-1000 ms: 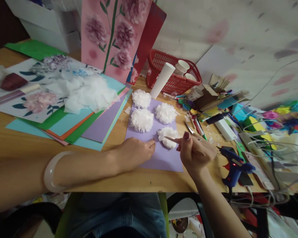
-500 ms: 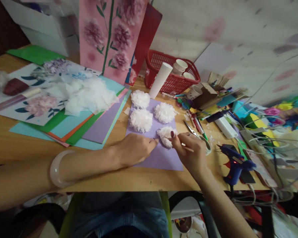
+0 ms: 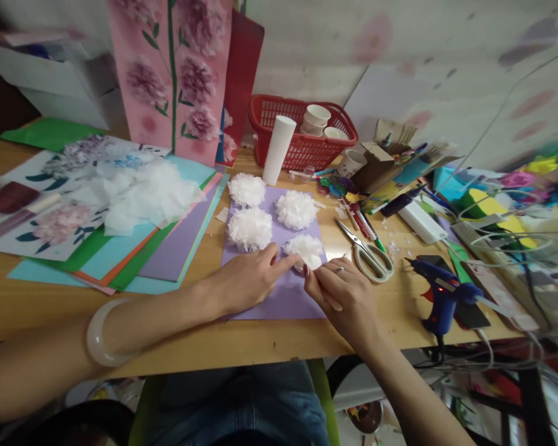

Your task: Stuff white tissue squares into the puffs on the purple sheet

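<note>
Four white paper pompoms lie on a purple sheet (image 3: 288, 300); the lower right pompom (image 3: 303, 250) is nearest to both hands. My left hand (image 3: 251, 277) rests over the sheet's left side, its index finger reaching to the lower edge of that pompom, the other fingers curled beneath. Beside it on the right, my right hand (image 3: 341, 288) has its fingers bent together, thumb and fingertips meeting close to the left index tip. Whatever is between those fingertips is too small to make out.
Scissors (image 3: 365, 251) and a blue glue gun (image 3: 441, 291) lie to the right, near cables. Behind stand a white paper roll (image 3: 279, 150) and a red basket (image 3: 302, 155) with cups. Coloured sheets and white tissue (image 3: 153, 192) cover the left side.
My right hand has moved down and left, closer to my left hand, whose index finger is now more stretched out. The camera view has shifted, and the scissors show more fully.
</note>
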Available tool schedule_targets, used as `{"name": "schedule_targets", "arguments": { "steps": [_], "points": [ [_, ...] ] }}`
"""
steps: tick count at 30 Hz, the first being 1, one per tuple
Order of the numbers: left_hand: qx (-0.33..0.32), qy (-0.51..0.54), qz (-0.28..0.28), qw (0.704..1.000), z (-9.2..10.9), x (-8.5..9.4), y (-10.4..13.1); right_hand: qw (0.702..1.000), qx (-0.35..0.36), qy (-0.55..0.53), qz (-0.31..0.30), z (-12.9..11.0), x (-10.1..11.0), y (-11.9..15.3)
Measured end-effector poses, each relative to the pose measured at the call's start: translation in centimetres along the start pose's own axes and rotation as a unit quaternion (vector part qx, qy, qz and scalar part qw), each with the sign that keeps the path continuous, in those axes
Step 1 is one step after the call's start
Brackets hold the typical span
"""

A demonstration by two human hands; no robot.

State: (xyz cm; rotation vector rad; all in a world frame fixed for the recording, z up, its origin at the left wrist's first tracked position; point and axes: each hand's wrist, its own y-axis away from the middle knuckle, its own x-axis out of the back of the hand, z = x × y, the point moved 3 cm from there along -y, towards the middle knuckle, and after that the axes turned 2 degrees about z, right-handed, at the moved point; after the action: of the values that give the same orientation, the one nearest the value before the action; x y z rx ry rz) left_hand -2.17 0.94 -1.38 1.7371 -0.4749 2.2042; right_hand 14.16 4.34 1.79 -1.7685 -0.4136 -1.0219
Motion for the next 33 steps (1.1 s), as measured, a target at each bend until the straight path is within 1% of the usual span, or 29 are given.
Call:
{"name": "schedule_targets", "arguments": {
  "steps": [2, 4, 11, 21, 24, 27, 30, 33],
  "points": [
    [0.008, 0.001, -0.012, 1.0, 0.1, 0.0, -0.2, 1.0, 0.007, -0.009, -0.013, 0.0, -0.1, 0.2],
    [0.016, 0.002, -0.017, 1.0, 0.1, -0.1, -0.5, 1.0, 0.011, -0.02, -0.01, -0.1, -0.1, 0.6],
    [0.041, 0.0, -0.011, 0.999, 0.1, -0.2, -0.9, 0.999, 0.008, -0.003, 0.043, -0.5, 0.1, 1.6],
    [0.043, -0.006, -0.015, 0.999, 0.4, -0.4, -0.7, 0.995, 0.009, -0.009, 0.097, -0.2, 1.0, 1.6],
    [0.039, -0.013, -0.02, 0.999, 0.4, -0.4, -0.8, 0.993, -0.02, -0.009, 0.119, 0.1, 1.1, 1.8],
    [0.026, -0.025, -0.016, 0.999, 0.4, -0.6, -0.8, 0.985, -0.083, -0.009, 0.148, 0.5, 1.6, 1.8],
    [0.02, -0.024, -0.019, 0.999, 0.3, -0.6, -0.7, 0.971, -0.142, -0.024, 0.19, 0.5, 2.5, 1.3],
    [0.035, 0.013, -0.011, 0.999, 0.1, -0.4, -0.2, 0.965, -0.161, -0.033, 0.205, 0.2, 3.0, 0.7]
  ]
}}
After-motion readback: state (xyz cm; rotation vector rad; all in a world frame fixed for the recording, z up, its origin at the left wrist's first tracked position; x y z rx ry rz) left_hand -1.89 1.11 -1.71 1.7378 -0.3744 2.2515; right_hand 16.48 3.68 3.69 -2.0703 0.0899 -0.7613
